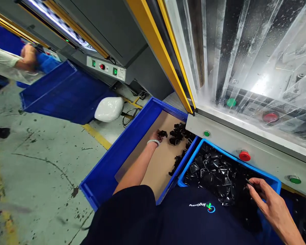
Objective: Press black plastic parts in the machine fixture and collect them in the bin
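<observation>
My left hand (156,136), with a white band at the wrist, reaches into a large blue bin (109,160) lined with brown cardboard (165,154). Its fingers are closed on a black plastic part (163,133), just left of a cluster of similar black parts (177,132). At the right, my right hand (264,195) pinches a small thin black piece (249,182) between thumb and fingertips. That hand hovers over the right end of a lighter blue crate (277,185), which holds many loose glossy black pieces (214,166).
A machine panel with a red button (244,156) and green buttons (206,133) borders the crate. Above it stands a wet clear door (232,51) with a yellow frame (165,51). A white stool (109,109) and a blue cart (66,92) stand left; another person's arm (28,59) is beyond.
</observation>
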A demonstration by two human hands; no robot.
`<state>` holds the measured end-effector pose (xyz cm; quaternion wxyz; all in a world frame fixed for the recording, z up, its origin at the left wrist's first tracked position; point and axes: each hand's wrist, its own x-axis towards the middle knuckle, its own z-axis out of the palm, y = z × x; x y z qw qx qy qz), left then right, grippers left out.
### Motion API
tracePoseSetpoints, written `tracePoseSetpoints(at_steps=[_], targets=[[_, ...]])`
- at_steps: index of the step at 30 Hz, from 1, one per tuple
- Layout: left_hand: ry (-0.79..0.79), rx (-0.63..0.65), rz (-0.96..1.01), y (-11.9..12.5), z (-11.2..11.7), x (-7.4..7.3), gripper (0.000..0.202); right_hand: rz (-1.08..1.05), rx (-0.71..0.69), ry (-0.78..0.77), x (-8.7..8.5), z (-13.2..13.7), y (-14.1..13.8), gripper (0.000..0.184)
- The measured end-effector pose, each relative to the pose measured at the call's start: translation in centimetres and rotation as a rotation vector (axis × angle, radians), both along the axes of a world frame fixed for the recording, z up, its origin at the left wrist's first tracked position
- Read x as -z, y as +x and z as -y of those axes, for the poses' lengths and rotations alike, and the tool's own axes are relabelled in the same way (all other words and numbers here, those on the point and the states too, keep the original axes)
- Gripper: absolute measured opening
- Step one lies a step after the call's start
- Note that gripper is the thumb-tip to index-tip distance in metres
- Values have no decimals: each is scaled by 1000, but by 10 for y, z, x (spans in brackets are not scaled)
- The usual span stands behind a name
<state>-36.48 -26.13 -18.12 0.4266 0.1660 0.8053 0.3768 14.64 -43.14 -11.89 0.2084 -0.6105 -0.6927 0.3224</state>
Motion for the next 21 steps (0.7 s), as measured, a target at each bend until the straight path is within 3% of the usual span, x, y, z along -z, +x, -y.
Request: tracePoseSetpoints(at_steps=[3, 6, 9, 12, 16, 21], targets=[[116, -18, 162, 11, 2, -19, 12, 5, 45, 64, -23, -12, -10, 38], [260, 65, 324, 56, 7, -39, 15, -67, 152, 130, -51, -31, -33, 31], [433, 343, 545, 123, 16, -64, 27, -181, 142, 177, -79, -55, -62, 16], [537, 650, 671, 178, 23, -94, 28, -287, 117, 212, -100, -79, -81, 12], [630, 895, 655, 214, 24, -118, 24, -294, 160, 237, -107, -95, -84, 14], [697, 996, 610, 240, 20, -122, 19, -302, 216, 170, -100, -98, -67, 21]])
